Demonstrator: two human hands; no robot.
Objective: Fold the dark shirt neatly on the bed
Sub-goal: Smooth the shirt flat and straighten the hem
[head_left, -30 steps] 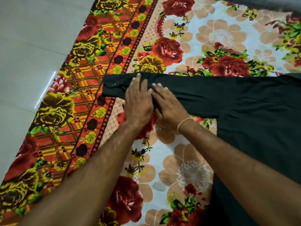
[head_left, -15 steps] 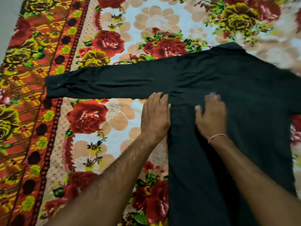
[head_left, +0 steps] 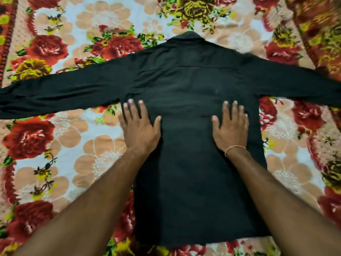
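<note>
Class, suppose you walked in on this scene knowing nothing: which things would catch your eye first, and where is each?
First, the dark shirt, spread flat in the middle of the picture with collar away from the viewer and both sleeves stretched out sideways. Next, the left hand and right hand, pressed flat with straight fingers on the shirt's body, left near its left edge. Underneath, the bedspread blazes with red, yellow and peach flowers.

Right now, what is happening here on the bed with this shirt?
A person is preparing a dark shirt for folding on a floral bedsheet. It lies flat, collar away from the person, both sleeves spread out sideways. The left hand and right hand press flat on its body. No fold is made yet.
</note>
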